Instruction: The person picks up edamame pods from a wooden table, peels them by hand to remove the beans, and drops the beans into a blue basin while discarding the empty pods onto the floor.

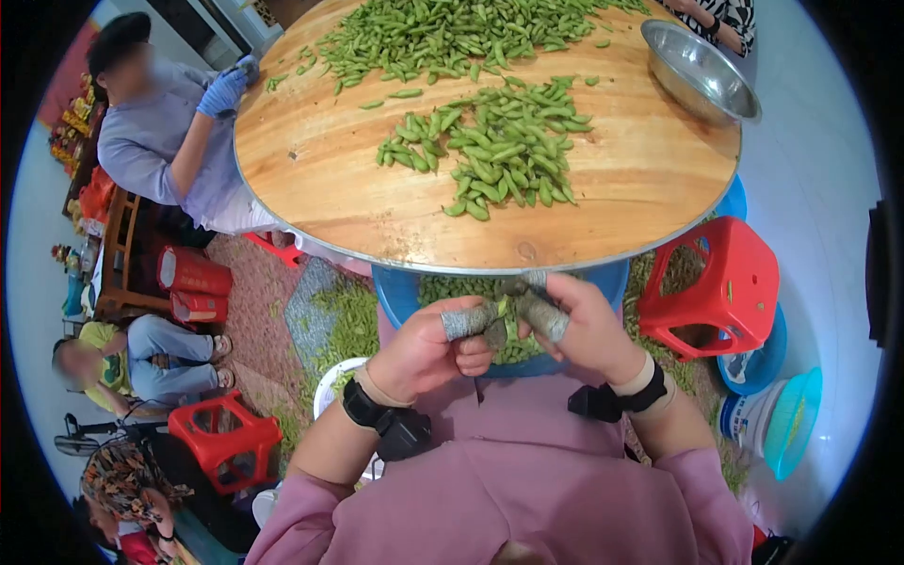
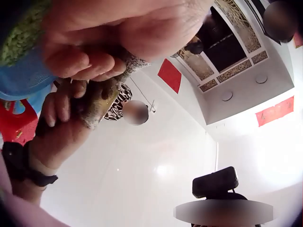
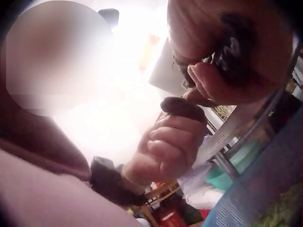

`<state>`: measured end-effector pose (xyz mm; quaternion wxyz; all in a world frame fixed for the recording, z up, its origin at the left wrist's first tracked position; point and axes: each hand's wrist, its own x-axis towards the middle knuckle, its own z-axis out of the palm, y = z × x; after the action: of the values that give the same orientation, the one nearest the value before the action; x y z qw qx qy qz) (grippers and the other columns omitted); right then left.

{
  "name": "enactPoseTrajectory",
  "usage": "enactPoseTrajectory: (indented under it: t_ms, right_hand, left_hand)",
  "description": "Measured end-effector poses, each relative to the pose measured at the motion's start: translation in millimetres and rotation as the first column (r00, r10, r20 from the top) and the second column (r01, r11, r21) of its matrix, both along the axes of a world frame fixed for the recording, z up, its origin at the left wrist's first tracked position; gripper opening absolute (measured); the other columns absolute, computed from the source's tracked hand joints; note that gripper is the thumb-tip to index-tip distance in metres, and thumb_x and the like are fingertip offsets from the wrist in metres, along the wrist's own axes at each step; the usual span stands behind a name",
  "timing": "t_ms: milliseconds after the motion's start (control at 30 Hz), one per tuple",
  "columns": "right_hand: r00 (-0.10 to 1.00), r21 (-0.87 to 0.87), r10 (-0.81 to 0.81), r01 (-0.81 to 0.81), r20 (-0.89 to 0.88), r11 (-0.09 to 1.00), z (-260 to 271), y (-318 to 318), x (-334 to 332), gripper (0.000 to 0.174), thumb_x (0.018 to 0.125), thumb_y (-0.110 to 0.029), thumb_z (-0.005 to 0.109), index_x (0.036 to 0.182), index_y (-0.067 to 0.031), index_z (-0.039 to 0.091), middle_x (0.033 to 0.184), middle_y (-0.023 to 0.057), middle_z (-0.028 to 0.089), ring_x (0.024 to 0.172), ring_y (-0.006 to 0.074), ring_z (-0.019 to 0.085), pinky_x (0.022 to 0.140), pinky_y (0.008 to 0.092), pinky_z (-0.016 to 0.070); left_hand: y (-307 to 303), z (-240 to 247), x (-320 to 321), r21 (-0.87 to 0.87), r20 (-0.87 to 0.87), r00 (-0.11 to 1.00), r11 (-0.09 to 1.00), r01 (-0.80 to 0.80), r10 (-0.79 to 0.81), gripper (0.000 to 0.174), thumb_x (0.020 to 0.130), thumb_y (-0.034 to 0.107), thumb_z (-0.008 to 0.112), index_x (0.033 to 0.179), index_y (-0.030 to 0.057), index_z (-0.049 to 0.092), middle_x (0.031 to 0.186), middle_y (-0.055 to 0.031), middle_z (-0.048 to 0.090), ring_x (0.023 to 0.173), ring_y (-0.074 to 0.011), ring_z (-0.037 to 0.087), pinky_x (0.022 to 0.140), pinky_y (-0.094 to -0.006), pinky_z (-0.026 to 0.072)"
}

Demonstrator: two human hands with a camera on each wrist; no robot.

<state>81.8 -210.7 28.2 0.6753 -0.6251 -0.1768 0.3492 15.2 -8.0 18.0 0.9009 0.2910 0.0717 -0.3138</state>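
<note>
Both hands meet just below the near edge of the round table, above a blue basin [image 1: 617, 279] of shelled green beans. The left hand [image 1: 435, 350], its thumb wrapped in grey tape, pinches a green pod [image 1: 503, 307] between thumb and curled fingers. From the other side the right hand [image 1: 586, 325], also taped at thumb and finger, pinches at the same pod. Fingertips of the two hands nearly touch, and most of the pod is hidden by them. In the right wrist view the left hand [image 3: 165, 149] shows curled fingers.
Piles of green pods [image 1: 508, 141] lie on the wooden table [image 1: 330, 193], with a metal bowl [image 1: 699, 75] at its right edge. A red stool [image 1: 744, 282] and a teal basin [image 1: 793, 424] stand at right. People sit at left; husks litter the floor.
</note>
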Motion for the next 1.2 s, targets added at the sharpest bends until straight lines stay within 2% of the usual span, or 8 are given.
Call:
enactPoseTrajectory:
  t_ms: [367, 500, 567, 767, 833, 900, 1000, 1200]
  right_hand:
    - [0.994, 0.055, -0.005, -0.001, 0.105, 0.998, 8.4, 22.7, 9.0, 0.012, 0.088, -0.014, 0.062, 0.084, -0.0031, 0.063, 0.06, -0.0049, 0.053, 0.049, 0.0009, 0.046, 0.043, 0.0204, 0.033]
    - [0.993, 0.034, 0.051, -0.047, -0.105, 0.998, -0.9, 22.7, 8.5, 0.01, 0.086, -0.012, 0.062, 0.084, -0.0016, 0.061, 0.061, 0.001, 0.055, 0.051, 0.0113, 0.053, 0.046, 0.0267, 0.0381]
    - [0.739, 0.012, -0.18, 0.227, 0.649, 0.974, -12.4, 26.7, 3.5, 0.011, 0.08, -0.009, 0.062, 0.085, -0.0003, 0.058, 0.066, 0.0116, 0.056, 0.059, 0.0283, 0.057, 0.053, 0.0342, 0.043]
    - [0.646, -0.133, -0.006, 0.166, 0.763, 0.977, -8.9, 17.6, 0.0, 0.014, 0.077, -0.01, 0.063, 0.085, 0.0004, 0.056, 0.07, 0.0164, 0.056, 0.058, 0.0337, 0.052, 0.054, 0.0362, 0.0444]
    - [0.711, -0.145, 0.017, 0.12, 0.703, 0.982, -5.8, 16.7, 2.5, 0.013, 0.08, -0.011, 0.063, 0.085, 0.0001, 0.057, 0.068, 0.0136, 0.057, 0.053, 0.0289, 0.052, 0.051, 0.0341, 0.044]
    - [0.992, -0.081, 0.084, -0.091, -0.09, 0.993, 5.4, 13.4, 3.7, 0.015, 0.088, -0.016, 0.062, 0.085, -0.0016, 0.06, 0.063, 0.004, 0.057, 0.049, 0.0131, 0.05, 0.045, 0.0268, 0.0414]
    - [0.912, 0.184, 0.149, -0.082, -0.383, 0.979, 2.7, 12.6, 3.4, 0.02, 0.093, -0.021, 0.059, 0.085, -0.0031, 0.062, 0.064, -0.0019, 0.055, 0.055, 0.0028, 0.051, 0.044, 0.0205, 0.0396]
    - [0.853, -0.23, 0.182, -0.074, 0.49, 0.97, -7.8, 12.5, 5.5, 0.019, 0.082, -0.017, 0.066, 0.089, -0.0002, 0.06, 0.064, 0.0129, 0.055, 0.058, 0.025, 0.056, 0.056, 0.0357, 0.044]
  left_hand:
    - [6.3, 29.2, -5.1, 0.696, 0.426, 0.903, 0.656, -0.292, -0.05, 0.015, 0.093, 0.017, 0.057, 0.092, 0.0025, 0.062, 0.074, 0.0014, 0.057, 0.065, -0.0047, 0.05, 0.058, -0.02, 0.0398]
    - [3.2, 28.6, -8.4, 0.602, 0.316, 0.946, 0.755, -0.259, 0.073, 0.01, 0.091, 0.011, 0.058, 0.093, 0.0016, 0.063, 0.073, 0.002, 0.057, 0.065, -0.0044, 0.05, 0.06, -0.0204, 0.041]
    - [0.1, 25.9, -6.9, 0.687, 0.364, 0.926, 0.643, -0.338, 0.098, 0.009, 0.089, 0.008, 0.06, 0.092, 0.0006, 0.063, 0.071, 0.0027, 0.057, 0.064, -0.0056, 0.05, 0.058, -0.0222, 0.0417]
    - [-5.1, 14.0, -9.3, 0.758, 0.64, 0.674, 0.159, -0.633, -0.369, 0.013, 0.086, 0.01, 0.065, 0.085, -0.0014, 0.06, 0.071, 0.0021, 0.059, 0.062, -0.0085, 0.052, 0.057, -0.0256, 0.0437]
    - [-4.7, 12.8, -10.9, 0.768, 0.64, 0.705, 0.269, -0.58, -0.307, 0.013, 0.087, 0.012, 0.064, 0.085, -0.0007, 0.06, 0.071, 0.0016, 0.059, 0.062, -0.0079, 0.052, 0.056, -0.0247, 0.043]
    - [-4.0, 14.1, -13.0, 0.765, 0.625, 0.741, 0.382, -0.518, -0.246, 0.014, 0.088, 0.013, 0.063, 0.084, 0.0, 0.06, 0.071, 0.0011, 0.059, 0.062, -0.0073, 0.052, 0.056, -0.0239, 0.0424]
    - [4.1, 22.3, -12.9, 0.622, 0.396, 0.918, 0.741, -0.254, -0.018, 0.014, 0.091, 0.015, 0.061, 0.086, 0.0018, 0.06, 0.072, 0.0002, 0.06, 0.062, -0.006, 0.052, 0.056, -0.0216, 0.041]
    - [47.0, 13.1, -44.2, 0.797, 0.268, 0.963, 0.568, -0.206, -0.028, 0.02, 0.088, 0.021, 0.064, 0.083, 0.0024, 0.06, 0.072, -0.004, 0.063, 0.061, -0.013, 0.056, 0.057, -0.0265, 0.044]
